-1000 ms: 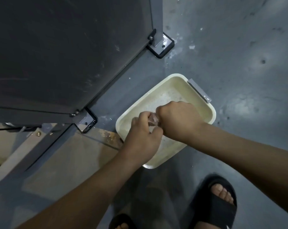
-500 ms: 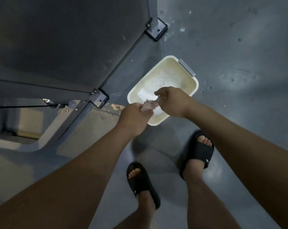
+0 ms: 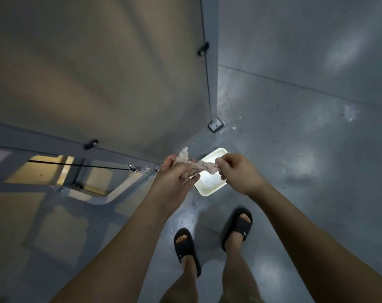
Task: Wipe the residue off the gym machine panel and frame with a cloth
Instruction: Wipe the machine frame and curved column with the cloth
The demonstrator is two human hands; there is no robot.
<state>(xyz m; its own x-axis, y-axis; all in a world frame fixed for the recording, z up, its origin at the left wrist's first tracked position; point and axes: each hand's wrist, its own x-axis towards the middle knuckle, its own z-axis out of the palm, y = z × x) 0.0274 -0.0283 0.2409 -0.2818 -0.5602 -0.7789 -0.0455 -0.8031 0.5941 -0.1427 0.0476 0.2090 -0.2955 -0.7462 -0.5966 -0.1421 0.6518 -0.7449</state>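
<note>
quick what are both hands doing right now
Left hand: gripping one end of the cloth.
Right hand: pinching the cloth's other end.

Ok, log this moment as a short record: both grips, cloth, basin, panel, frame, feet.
left grip: holds one end of the cloth
right grip: pinches the other end
cloth: stretched between both grips, above the basin
basin: cream, on the floor near the panel's base
panel: not touched by the cloth
frame post: upright, foot plate on floor
sandals: black, both feet
</note>
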